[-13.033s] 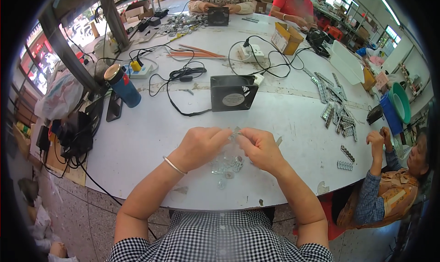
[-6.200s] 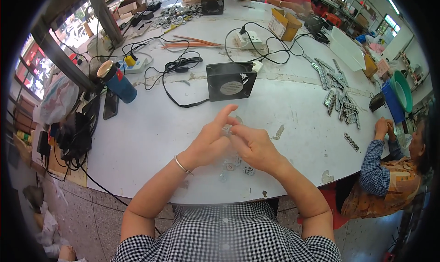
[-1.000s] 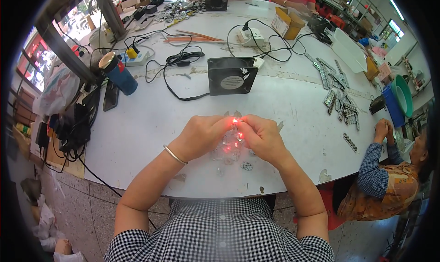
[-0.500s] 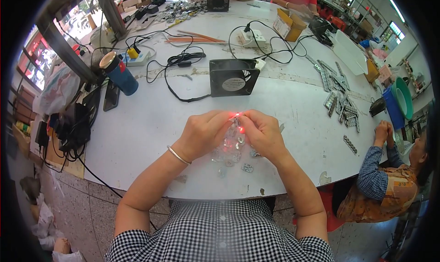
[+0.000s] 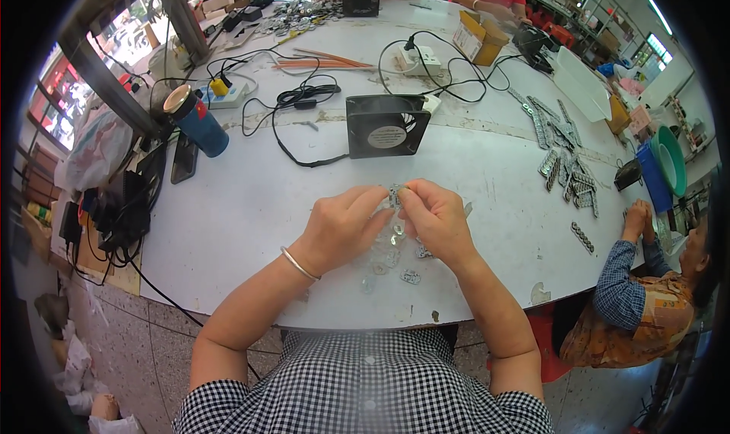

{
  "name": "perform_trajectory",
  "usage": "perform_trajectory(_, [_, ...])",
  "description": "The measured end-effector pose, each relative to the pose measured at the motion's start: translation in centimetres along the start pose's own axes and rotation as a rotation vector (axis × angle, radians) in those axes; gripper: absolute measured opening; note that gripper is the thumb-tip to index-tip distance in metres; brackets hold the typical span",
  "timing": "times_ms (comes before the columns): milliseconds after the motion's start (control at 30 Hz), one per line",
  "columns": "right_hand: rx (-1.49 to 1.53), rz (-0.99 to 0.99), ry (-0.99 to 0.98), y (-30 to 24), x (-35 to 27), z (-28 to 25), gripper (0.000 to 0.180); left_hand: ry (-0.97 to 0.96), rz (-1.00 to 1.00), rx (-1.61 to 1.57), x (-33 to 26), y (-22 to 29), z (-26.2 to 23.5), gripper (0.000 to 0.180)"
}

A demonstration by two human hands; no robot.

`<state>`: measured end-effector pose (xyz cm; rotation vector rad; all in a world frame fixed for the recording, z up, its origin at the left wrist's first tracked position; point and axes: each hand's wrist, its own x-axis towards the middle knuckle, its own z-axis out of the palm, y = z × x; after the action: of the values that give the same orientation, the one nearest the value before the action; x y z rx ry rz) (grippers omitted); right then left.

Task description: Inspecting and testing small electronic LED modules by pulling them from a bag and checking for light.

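Head view: both hands [image 5: 395, 221] pinched on a small metal part [image 5: 395, 197] over white table [image 5: 251, 206].

One head-worn fisheye view looks steeply down from close above the desk's [image 5: 251, 206] near edge, facing its far edge.
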<state>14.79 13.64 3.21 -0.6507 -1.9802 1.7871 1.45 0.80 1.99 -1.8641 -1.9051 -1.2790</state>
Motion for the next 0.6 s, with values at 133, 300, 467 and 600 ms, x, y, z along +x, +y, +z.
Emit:
perform_trajectory(133, [-0.001,0.0,0.013,0.1,-0.2,0.3,0.02,0.007,0.065,0.063,-0.2,-0.2,0.2,0.022])
perform_trajectory(300, [-0.013,-0.008,0.021,0.8,-0.7,-0.1,0.02,-0.025,0.092,0.074,-0.7,0.0,0.8,0.02])
perform_trajectory(467, [-0.211,-0.169,0.012,2.2,-1.3,-0.7,0.019,-0.107,-0.306,-0.2,-0.5,0.9,0.1,0.018])
perform_trajectory(600, [-0.247,-0.245,0.027,2.3,-2.0,-1.1,0.016,-0.248,-0.314,-0.34,-1.4,-1.1,1.0,0.02])
